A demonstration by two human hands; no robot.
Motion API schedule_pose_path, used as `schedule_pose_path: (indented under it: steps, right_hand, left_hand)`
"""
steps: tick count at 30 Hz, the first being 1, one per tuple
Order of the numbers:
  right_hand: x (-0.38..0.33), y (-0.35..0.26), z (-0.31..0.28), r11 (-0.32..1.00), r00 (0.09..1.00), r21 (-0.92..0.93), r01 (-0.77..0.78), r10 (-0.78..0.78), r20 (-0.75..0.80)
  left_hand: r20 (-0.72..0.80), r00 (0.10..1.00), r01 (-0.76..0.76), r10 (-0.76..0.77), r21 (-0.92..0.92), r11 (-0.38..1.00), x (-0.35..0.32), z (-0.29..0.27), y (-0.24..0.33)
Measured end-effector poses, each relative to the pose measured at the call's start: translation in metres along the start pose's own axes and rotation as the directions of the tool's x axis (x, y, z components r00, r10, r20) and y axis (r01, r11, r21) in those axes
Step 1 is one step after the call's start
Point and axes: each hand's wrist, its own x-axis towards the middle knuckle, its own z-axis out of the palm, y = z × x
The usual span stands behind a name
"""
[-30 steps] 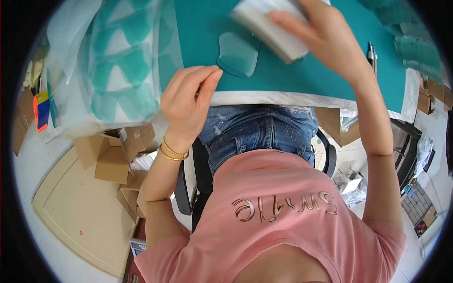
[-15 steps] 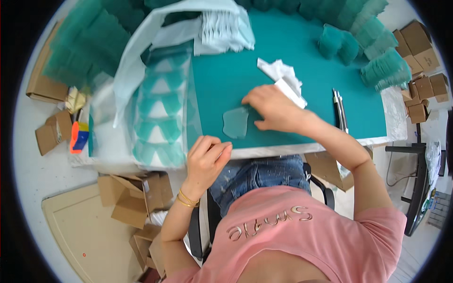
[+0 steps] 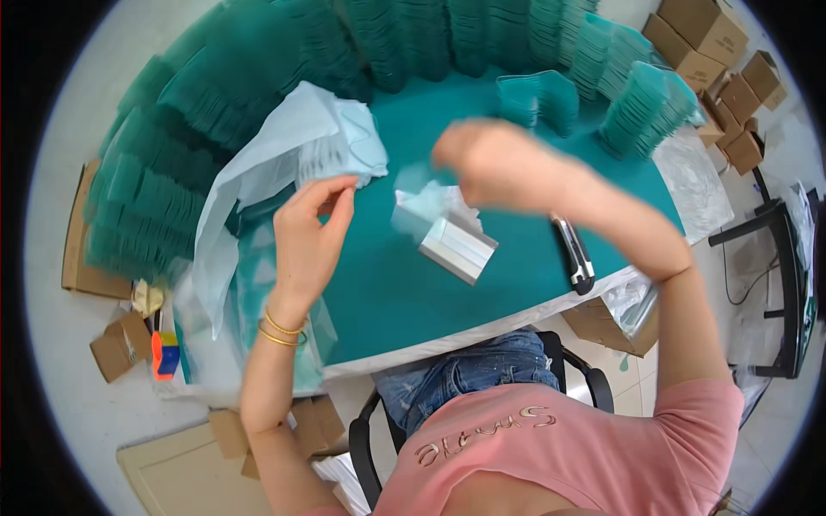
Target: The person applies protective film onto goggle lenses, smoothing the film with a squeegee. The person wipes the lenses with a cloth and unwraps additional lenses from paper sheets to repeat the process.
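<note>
My left hand (image 3: 308,236) is raised over the left part of the table, thumb and fingertips pinched together. Whatever may be between them is too small to make out. Just behind the fingertips lies a pale blue cloth-like sheet (image 3: 258,163), bunched in folds. My right hand (image 3: 508,168) is smeared by motion over the middle of the table. Below its fingers is a blurred translucent piece (image 3: 413,211), overlapping a crumpled white tissue (image 3: 447,199); whether the hand holds it cannot be told. A small silvery-white block (image 3: 459,250) sits in front of the tissue.
Stacks of green translucent curved pieces (image 3: 430,39) line the table's far edge, with smaller stacks (image 3: 650,112) at right. A utility knife (image 3: 574,255) lies near the front edge. Clear film with green pieces (image 3: 267,258) lies at left. Cardboard boxes (image 3: 701,39) stand beyond.
My left hand has risen from the front edge toward the pale blue sheet. My right hand has moved away from the front edge. The view has shifted, and the block now shows uncovered.
</note>
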Motion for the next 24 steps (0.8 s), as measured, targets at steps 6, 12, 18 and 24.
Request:
schedule_pose_path:
  steps: [6,12,18,24]
  right_hand:
    - [-0.031,0.175,-0.062,0.85,0.886,-0.386,-0.359,0.44,0.145]
    - [-0.032,0.225,-0.033,0.861,0.819,-0.34,-0.377,0.482,0.312]
    - [-0.037,0.224,-0.02,0.836,0.757,-0.278,-0.473,0.547,0.358]
    - [-0.049,0.177,-0.025,0.923,0.935,-0.157,-0.352,0.339,-0.106]
  left_hand:
    - [0.386,0.836,-0.513,0.39,0.299,0.805,0.138,0.032,-0.01]
    - [0.724,0.686,-0.553,-0.075,0.586,0.592,0.22,0.075,-0.069]
    - [0.842,0.496,-0.69,-0.211,0.53,0.494,0.215,0.112,-0.107]
    - [0.946,0.299,-0.885,-0.126,0.324,0.335,0.206,0.122,-0.11]
